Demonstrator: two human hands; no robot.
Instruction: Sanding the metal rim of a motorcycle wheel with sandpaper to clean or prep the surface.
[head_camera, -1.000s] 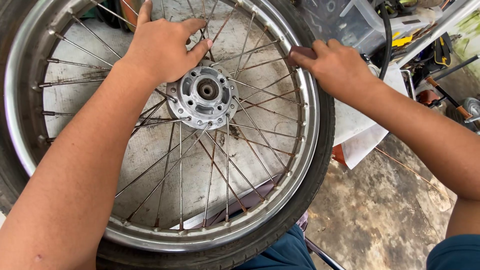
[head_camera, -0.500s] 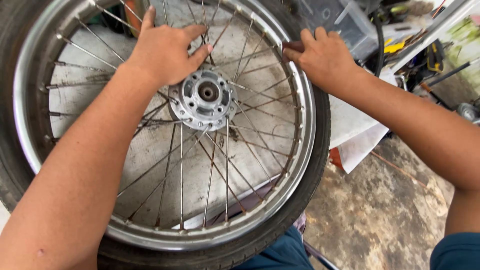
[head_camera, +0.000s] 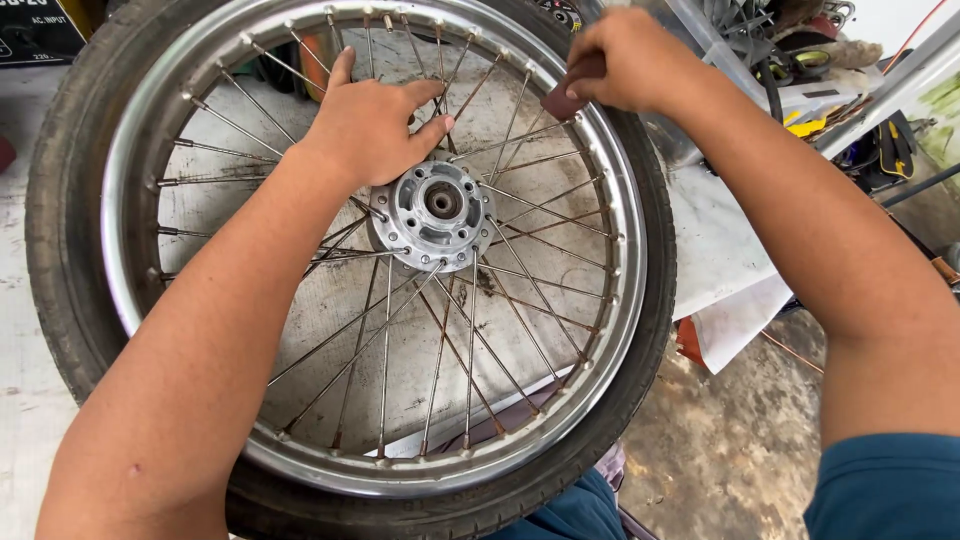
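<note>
Left hand (head_camera: 370, 125) lies open on the spokes (head_camera: 520, 290); right hand (head_camera: 625, 60) pinches a brown pad (head_camera: 562, 100) on the rim (head_camera: 625, 250); a slip could jam fingers between spokes.

Both hands (head_camera: 375, 125) (head_camera: 625, 60) forward, fingers curled.

Stained concrete floor (head_camera: 740, 460) carries white paper sheets (head_camera: 735, 270); beneath the wheel (head_camera: 60, 230), perhaps a board.

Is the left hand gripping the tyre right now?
No, the left hand lies on the spokes just above the hub, well inside the rim and clear of the tyre.
</note>
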